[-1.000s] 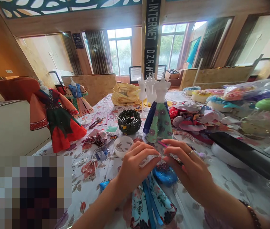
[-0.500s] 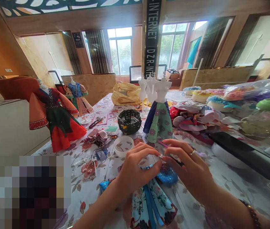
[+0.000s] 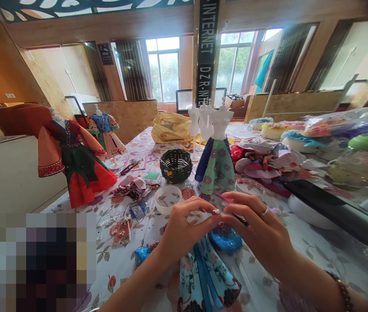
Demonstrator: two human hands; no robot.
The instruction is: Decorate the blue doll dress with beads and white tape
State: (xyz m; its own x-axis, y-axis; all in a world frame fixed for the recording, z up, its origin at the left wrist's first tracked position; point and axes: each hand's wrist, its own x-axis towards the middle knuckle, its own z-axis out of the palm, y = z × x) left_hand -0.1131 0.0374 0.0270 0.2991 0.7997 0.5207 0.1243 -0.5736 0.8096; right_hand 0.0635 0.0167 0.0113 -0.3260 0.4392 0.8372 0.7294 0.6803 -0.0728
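My left hand (image 3: 184, 223) pinches a small whitish, pearly piece (image 3: 216, 211) between thumb and forefinger. Close beside it, my right hand (image 3: 258, 221) is closed around a slim tool; its pink end (image 3: 223, 197) pokes out past the fingers, and a dark part shows under them. The tool's exact kind is hidden. Under both hands lies a light-blue floral doll dress (image 3: 208, 277) with blue ribbons. A shiny blue piece (image 3: 226, 240) with dark red decoration is below the right hand, and another blue bit (image 3: 143, 253) lies by my left forearm.
A white ring-shaped container (image 3: 168, 200) and a black woven basket (image 3: 175, 165) stand beyond my hands. A green-skirted mannequin (image 3: 216, 169) is ahead; a red-green dressed doll form (image 3: 79, 160) stands left. Pearl strings (image 3: 128, 225) lie left, a black phone-like slab (image 3: 340, 212) right.
My hands have drawn slightly apart at the fingertips. The whitish piece now sits at my left fingertips, a little left of before, with a small gap to my right hand.
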